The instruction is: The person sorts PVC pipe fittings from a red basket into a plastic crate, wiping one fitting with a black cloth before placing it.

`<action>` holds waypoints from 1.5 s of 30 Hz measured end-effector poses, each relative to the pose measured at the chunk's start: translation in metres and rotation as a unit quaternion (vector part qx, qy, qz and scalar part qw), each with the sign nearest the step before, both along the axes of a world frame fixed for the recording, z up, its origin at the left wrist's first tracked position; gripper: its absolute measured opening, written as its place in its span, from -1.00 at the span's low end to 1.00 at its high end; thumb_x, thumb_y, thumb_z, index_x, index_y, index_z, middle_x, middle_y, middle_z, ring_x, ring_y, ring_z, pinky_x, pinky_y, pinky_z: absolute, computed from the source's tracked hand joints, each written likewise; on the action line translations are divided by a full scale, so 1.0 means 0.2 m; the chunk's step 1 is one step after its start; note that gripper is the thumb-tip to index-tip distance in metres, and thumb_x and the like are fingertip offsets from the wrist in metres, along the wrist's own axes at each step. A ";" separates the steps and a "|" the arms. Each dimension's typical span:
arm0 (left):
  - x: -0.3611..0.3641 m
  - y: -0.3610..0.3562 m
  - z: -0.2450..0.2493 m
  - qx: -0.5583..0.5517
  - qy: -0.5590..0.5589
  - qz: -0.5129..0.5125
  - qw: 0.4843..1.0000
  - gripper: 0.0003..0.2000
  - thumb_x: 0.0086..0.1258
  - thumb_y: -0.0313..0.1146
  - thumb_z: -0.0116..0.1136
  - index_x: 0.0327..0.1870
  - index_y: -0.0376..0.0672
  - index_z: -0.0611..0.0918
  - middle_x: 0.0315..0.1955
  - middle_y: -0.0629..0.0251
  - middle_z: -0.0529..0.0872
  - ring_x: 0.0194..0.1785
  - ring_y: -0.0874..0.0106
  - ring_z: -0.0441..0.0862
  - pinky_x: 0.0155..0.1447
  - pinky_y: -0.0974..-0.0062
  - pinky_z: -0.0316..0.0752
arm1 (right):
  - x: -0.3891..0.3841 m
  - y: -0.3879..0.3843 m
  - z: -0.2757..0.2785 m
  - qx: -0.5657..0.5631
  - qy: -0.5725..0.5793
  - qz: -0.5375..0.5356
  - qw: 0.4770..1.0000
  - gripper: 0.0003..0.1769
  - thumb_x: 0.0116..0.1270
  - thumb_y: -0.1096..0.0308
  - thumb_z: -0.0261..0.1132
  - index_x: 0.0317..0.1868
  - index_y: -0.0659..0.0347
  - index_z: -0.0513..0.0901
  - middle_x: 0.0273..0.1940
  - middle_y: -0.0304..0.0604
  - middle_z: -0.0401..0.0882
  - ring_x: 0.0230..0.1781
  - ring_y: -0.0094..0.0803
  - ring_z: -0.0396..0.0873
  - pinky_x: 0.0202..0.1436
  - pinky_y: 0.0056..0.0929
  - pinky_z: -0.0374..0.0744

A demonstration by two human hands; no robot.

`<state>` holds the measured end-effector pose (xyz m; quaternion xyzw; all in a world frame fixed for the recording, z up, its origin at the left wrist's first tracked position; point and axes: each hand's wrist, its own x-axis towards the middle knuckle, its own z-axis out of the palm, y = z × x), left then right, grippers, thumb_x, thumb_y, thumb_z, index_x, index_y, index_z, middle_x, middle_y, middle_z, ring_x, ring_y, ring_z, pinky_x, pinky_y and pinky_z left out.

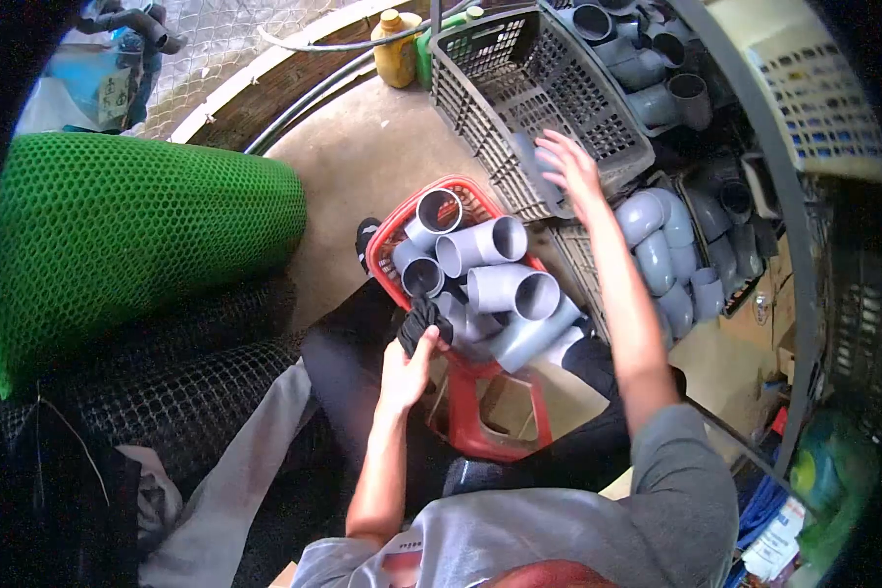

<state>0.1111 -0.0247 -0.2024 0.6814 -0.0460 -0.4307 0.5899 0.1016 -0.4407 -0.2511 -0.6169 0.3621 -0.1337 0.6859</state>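
Bunched black cloth is pinched in my left hand, just over the near left side of a red basket. Grey pipe fittings fill that basket, several with open round ends facing up. My right hand is raised, fingers spread, at the near side of a black crate. A bluish-grey piece shows beside its fingertips, and the hand does not grip it.
A green mesh roll lies at the left above black mesh. More grey fittings fill crates at the right. A yellow bottle stands behind. A red stool is between the legs.
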 end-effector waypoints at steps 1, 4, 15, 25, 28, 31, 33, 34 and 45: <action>-0.01 -0.01 0.02 -0.014 -0.010 0.011 1.000 -0.76 0.70 -0.25 0.10 0.00 -0.23 0.71 -0.26 0.41 0.76 -0.17 0.58 0.66 0.02 0.51 0.57 | -0.09 0.09 0.10 0.123 -0.124 -0.033 0.984 -0.41 0.72 0.07 0.00 0.59 0.17 0.35 0.54 0.10 0.42 0.56 -0.04 0.41 0.57 0.09 0.42; -0.03 -0.06 0.10 -0.062 -0.028 0.042 0.997 -0.67 0.69 -0.19 0.07 0.10 -0.30 0.69 -0.03 0.27 0.76 -0.02 0.49 0.64 0.14 0.41 0.53 | -0.37 0.49 0.33 0.276 -0.301 -0.079 0.909 -0.36 0.71 -0.05 -0.04 0.57 0.18 0.36 0.52 0.22 0.41 0.61 0.04 0.31 0.61 0.33 0.31; -0.10 -0.46 0.30 -0.040 -0.593 -0.031 0.804 -0.74 0.47 -0.26 0.28 -0.32 -0.30 0.64 -0.39 0.01 0.68 -0.26 -0.02 0.63 -0.08 0.08 0.46 | -0.95 1.35 0.62 0.427 -0.304 -0.018 0.851 -0.42 0.72 0.10 -0.06 0.54 0.31 0.35 0.47 0.14 0.42 0.54 0.05 0.35 0.69 0.30 0.17; -0.59 -0.30 0.17 -0.095 -0.391 -0.061 0.913 -0.71 0.62 -0.32 0.21 0.10 -0.42 0.60 -0.06 -0.08 0.74 0.00 0.18 0.68 0.14 0.23 0.56 | -1.04 1.47 0.36 0.310 -0.198 -0.119 0.922 -0.45 0.67 0.11 0.22 0.54 0.14 0.44 0.37 -0.26 0.57 0.33 -0.45 0.53 0.39 -0.22 0.51; -0.51 -0.29 0.14 -0.100 -0.511 -0.088 0.849 -0.79 0.58 -0.36 0.21 -0.21 -0.34 0.55 -0.36 0.07 0.55 -0.26 0.19 0.52 -0.09 0.23 0.46 | -1.09 1.47 0.39 0.246 -0.197 -0.140 0.939 -0.55 0.55 0.39 0.37 0.36 0.36 0.59 0.19 -0.11 0.71 0.07 -0.42 0.72 0.12 -0.44 0.75; -0.49 -0.29 0.12 -0.091 -0.470 -0.143 0.866 -0.77 0.48 -0.37 0.31 -0.31 -0.33 0.57 -0.37 0.10 0.55 -0.23 0.17 0.51 -0.05 0.20 0.41 | -1.18 1.42 0.38 0.227 -0.100 -0.179 0.952 -0.54 0.45 0.45 0.45 0.30 0.40 0.64 0.11 -0.07 0.75 -0.04 -0.40 0.76 0.03 -0.44 0.78; -0.44 -0.30 0.10 -0.100 -0.513 -0.172 0.835 -0.78 0.43 -0.35 0.38 -0.24 -0.33 0.64 -0.31 0.11 0.62 -0.18 0.17 0.56 -0.01 0.22 0.44 | -1.25 1.36 0.41 0.159 -0.077 -0.162 0.971 -0.60 0.33 0.49 0.56 0.14 0.42 0.73 -0.04 -0.07 0.81 -0.14 -0.42 0.78 -0.04 -0.45 0.78; -0.41 -0.29 0.10 -0.113 -0.531 -0.190 0.818 -0.78 0.41 -0.33 0.41 -0.18 -0.33 0.67 -0.27 0.12 0.65 -0.14 0.16 0.59 0.02 0.24 0.46 | -1.26 1.31 0.38 0.098 -0.024 -0.169 0.980 -0.66 0.25 0.49 0.61 0.00 0.43 0.78 -0.12 -0.06 0.83 -0.15 -0.43 0.79 -0.03 -0.47 0.76; -0.07 -0.14 -0.22 0.023 -0.359 -0.133 0.923 -0.78 0.48 -0.39 0.33 0.08 -0.19 0.72 -0.01 0.18 0.73 0.02 0.35 0.73 0.07 0.40 0.62 | -1.83 0.07 0.14 -0.524 0.227 -0.182 0.800 -0.68 0.16 0.54 0.48 -0.05 0.15 0.81 -0.18 -0.06 0.69 -0.11 -0.16 0.70 0.03 -0.23 0.65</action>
